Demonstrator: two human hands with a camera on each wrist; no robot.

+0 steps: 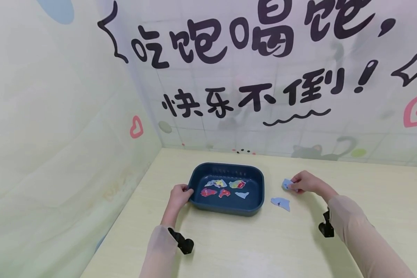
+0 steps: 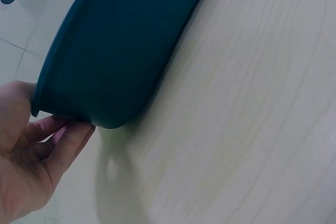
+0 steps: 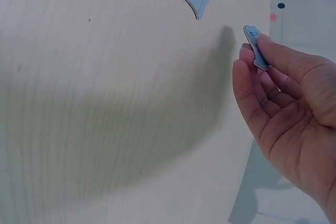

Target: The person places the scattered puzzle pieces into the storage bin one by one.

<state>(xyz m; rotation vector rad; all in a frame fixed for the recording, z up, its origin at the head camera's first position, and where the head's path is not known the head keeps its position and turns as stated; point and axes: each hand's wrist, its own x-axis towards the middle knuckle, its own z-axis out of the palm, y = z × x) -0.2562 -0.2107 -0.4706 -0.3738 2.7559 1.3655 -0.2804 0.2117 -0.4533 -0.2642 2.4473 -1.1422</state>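
A dark blue rectangular tray [image 1: 222, 210] with raised walls stands on the table. My left hand [image 1: 179, 196] grips its left end, thumb over the rim and fingers beneath, as the left wrist view shows. Inside lie several irregular flat pieces: a yellow-and-white piece [image 1: 216, 183], a green-and-red piece [image 1: 237, 184], a red piece [image 1: 208, 192], another red piece [image 1: 224, 193] and a light blue piece [image 1: 242, 195]. To the tray's right, my right hand [image 1: 306, 182] pinches a light blue puzzle piece [image 3: 253, 40] between thumb and fingers, above the table. A second blue piece [image 1: 281, 203] lies on the table nearby.
The pale wood-grain table [image 1: 222, 247] meets a printed fabric wall [image 1: 208, 135] at the back and another fabric wall [image 1: 73, 154] at the left. Black wrist cameras are strapped to both forearms, including the left camera [image 1: 185, 245] and right camera [image 1: 326, 228].
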